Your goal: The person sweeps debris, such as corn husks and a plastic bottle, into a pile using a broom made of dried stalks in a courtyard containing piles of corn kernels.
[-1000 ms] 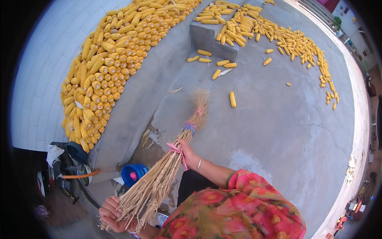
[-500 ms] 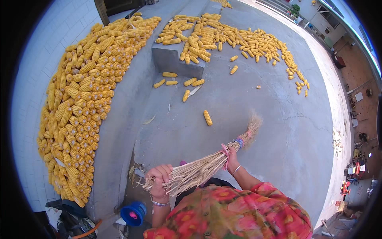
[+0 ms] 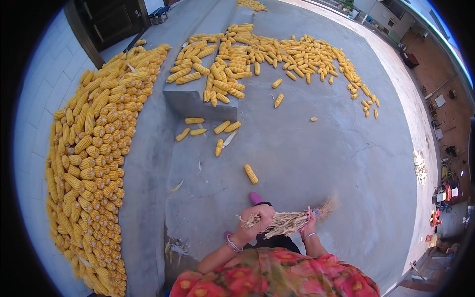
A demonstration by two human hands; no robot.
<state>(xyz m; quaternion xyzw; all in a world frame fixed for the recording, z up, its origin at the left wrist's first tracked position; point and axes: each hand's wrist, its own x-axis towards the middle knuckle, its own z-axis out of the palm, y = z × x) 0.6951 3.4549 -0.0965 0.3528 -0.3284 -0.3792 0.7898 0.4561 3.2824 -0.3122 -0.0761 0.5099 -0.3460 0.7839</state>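
I hold a straw broom (image 3: 289, 222) crosswise in front of my body, its bristle end pointing right. My left hand (image 3: 257, 221) grips the stalk end. My right hand (image 3: 309, 228) grips the bundle near its pink and purple ties. One loose corn cob (image 3: 251, 173) lies on the concrete just ahead of my pink shoe (image 3: 255, 198). A few more cobs (image 3: 219, 147) and a husk scrap lie below a concrete step (image 3: 193, 101).
A long heap of yellow corn cobs (image 3: 91, 163) runs along the white tiled wall on the left. Another spread of cobs (image 3: 297, 57) covers the step and yard ahead. A dark door (image 3: 111, 20) stands at upper left. Clutter lies along the right edge.
The broom has swung from upright at my left to lying crosswise at my waist. My view has turned right and forward, so the step and far cobs show more.
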